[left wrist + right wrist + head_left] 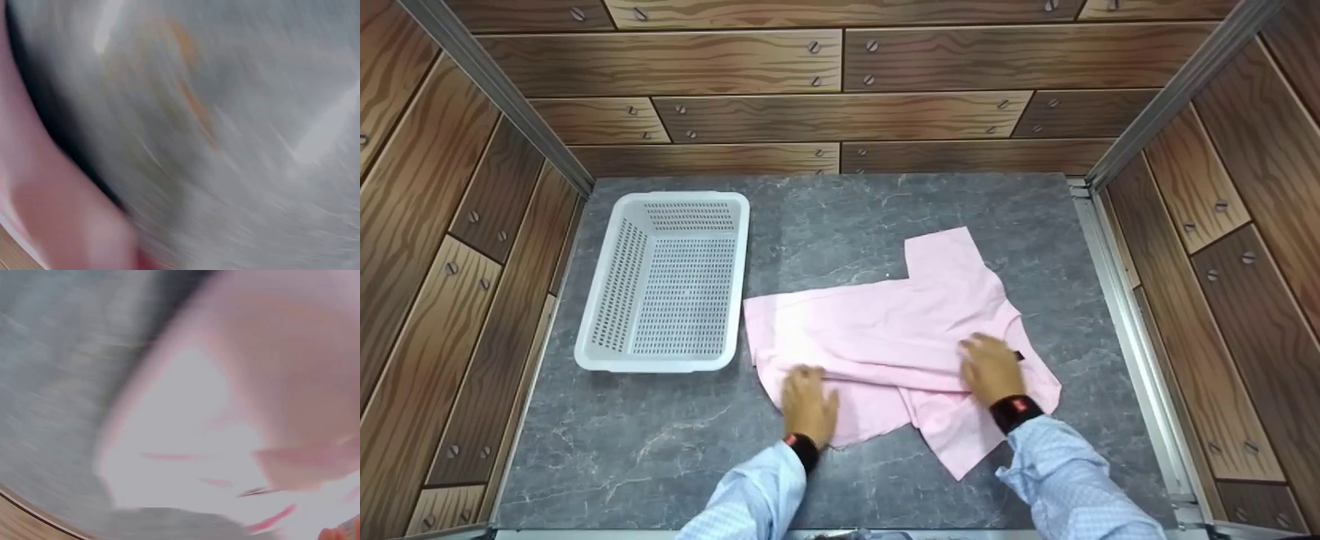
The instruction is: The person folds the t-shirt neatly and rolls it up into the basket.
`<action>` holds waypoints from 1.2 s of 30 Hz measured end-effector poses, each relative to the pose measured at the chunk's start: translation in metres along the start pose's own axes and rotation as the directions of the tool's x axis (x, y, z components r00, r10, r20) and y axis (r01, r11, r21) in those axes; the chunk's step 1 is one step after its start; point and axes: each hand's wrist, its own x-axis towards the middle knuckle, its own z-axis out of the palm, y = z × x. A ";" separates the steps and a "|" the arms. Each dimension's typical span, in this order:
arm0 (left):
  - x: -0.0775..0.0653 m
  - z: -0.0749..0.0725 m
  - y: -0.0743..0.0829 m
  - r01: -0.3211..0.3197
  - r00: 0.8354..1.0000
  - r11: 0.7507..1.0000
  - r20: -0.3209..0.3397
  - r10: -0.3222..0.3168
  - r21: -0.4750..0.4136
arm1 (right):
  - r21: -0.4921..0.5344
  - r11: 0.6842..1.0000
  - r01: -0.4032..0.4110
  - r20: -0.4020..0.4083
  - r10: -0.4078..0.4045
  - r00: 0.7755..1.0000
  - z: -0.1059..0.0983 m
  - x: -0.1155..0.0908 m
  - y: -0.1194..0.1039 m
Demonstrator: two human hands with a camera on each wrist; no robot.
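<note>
A pink short-sleeved T-shirt [870, 322] lies sideways on the grey marbled tabletop [675, 450], its hem toward the basket and its collar to the right. The near side is uneven, with one layer lapping over another and a sleeve pointing toward the person. On the near hem corner rests the left hand [808, 405], thumb apart from the fingers. The right hand [990, 367] lies over the shirt near the collar, beside a small black label [1018, 355]. Both wrist views are badly blurred; pink cloth [169, 427] fills much of the right one.
A white perforated plastic basket [742, 277] stands to the left of the shirt, close to its hem, with nothing in it. Wood-patterned panels [750, 64] wall the table at the back and both sides, with metal rails [1132, 352] along the edges.
</note>
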 end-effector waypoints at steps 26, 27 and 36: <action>0.053 0.008 -0.041 -0.337 0.832 0.917 0.524 0.184 0.212 | -0.090 0.947 -0.308 0.598 0.299 0.744 0.031 0.053 -0.035; 0.054 0.007 -0.041 -0.326 0.828 0.923 0.532 0.174 0.205 | -0.098 0.944 -0.314 0.610 0.306 0.731 0.031 0.055 -0.034; 0.051 0.004 -0.041 -0.252 0.847 0.950 0.516 0.124 0.186 | -0.092 0.958 -0.271 0.516 0.278 0.810 0.029 0.067 -0.032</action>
